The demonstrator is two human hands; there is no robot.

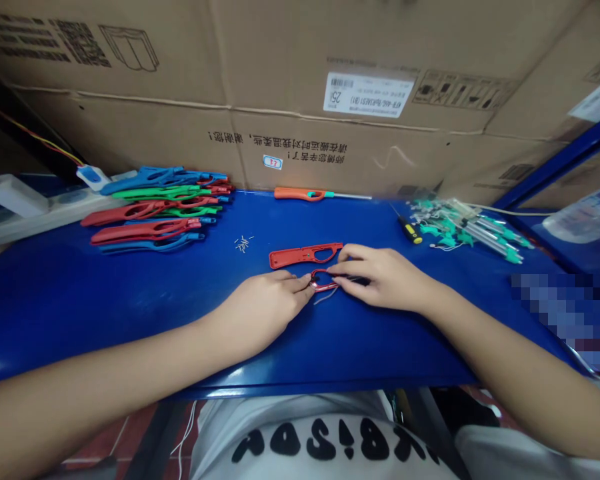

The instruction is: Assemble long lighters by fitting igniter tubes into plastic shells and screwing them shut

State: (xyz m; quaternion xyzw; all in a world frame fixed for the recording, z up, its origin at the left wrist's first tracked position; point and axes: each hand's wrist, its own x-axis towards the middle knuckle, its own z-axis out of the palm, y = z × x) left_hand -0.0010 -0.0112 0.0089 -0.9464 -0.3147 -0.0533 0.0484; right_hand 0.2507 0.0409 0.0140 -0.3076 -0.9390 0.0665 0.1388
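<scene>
My left hand [265,308] rests on the blue table [105,300], its fingers closed on one end of a red plastic shell half [323,280]. My right hand [380,275] pinches the same piece from the other side. Thin wires trail from the piece under my right fingers. A second red shell half [304,255] lies flat just beyond both hands, untouched.
A pile of red, green and blue shell halves [160,210] sits at the back left. Small screws [243,243] lie near the middle. An orange lighter [313,194], a yellow-handled screwdriver [410,230] and green-tipped metal tubes [467,230] lie at the back right. Cardboard boxes [300,87] stand behind.
</scene>
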